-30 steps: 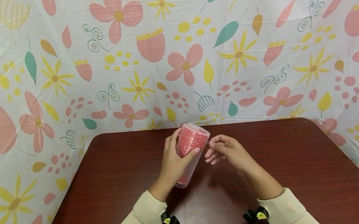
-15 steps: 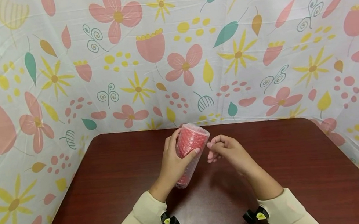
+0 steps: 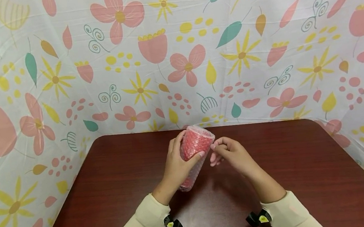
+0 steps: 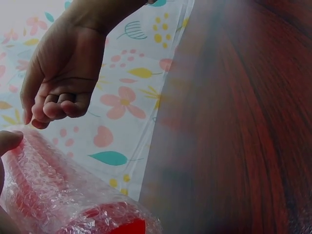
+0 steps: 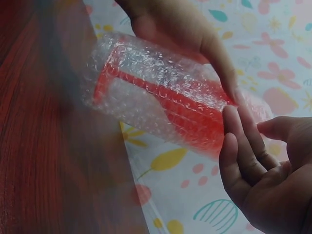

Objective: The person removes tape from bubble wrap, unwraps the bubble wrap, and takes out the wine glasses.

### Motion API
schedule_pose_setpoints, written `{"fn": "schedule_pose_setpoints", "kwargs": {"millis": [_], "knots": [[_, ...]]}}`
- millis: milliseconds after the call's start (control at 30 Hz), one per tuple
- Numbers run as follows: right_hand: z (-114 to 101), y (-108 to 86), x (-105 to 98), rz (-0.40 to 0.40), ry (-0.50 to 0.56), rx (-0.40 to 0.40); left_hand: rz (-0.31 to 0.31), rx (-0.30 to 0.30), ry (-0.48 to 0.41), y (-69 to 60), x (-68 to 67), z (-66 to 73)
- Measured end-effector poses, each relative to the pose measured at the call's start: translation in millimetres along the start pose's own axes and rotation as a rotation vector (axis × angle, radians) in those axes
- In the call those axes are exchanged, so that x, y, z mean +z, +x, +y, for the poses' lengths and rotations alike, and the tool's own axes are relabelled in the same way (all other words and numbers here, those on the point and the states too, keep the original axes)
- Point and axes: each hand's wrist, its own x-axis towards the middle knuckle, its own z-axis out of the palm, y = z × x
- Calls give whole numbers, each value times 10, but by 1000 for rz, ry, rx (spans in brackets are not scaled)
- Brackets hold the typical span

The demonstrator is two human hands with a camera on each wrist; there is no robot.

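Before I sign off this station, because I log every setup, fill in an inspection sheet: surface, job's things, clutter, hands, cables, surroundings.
Surface: dark reddish-brown table, glossy.
Job's things: red item in bubble wrap, held tilted.
Clutter: nothing seen.
Left hand: grips the wrapped item, thumb across its near side.
Right hand: at the item's upper end, fingers bent; whether it pinches the wrap, cannot tell.
Cables: nothing seen.
Surroundings: floral cloth behind and at both sides; black camera at each wrist.

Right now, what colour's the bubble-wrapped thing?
The wrapped thing is red, clearest in the right wrist view.
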Motion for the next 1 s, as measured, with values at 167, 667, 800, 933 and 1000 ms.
{"fn": "schedule_pose_setpoints", "kwargs": {"millis": [167, 667, 800, 933, 1000], "knots": [[-8, -6, 9, -17, -38, -14, 7, 3, 14, -1, 14, -6], [-36, -28, 37, -68, -109, -49, 47, 29, 54, -11, 24, -17], [-36, -32, 45, -54, -105, -53, 48, 31, 63, -9, 26, -19], [-39, -35, 52, -33, -115, -29, 49, 36, 67, -10, 28, -28], [-43, -38, 54, -30, -119, -22, 51, 38, 66, -10, 27, -30]]}}
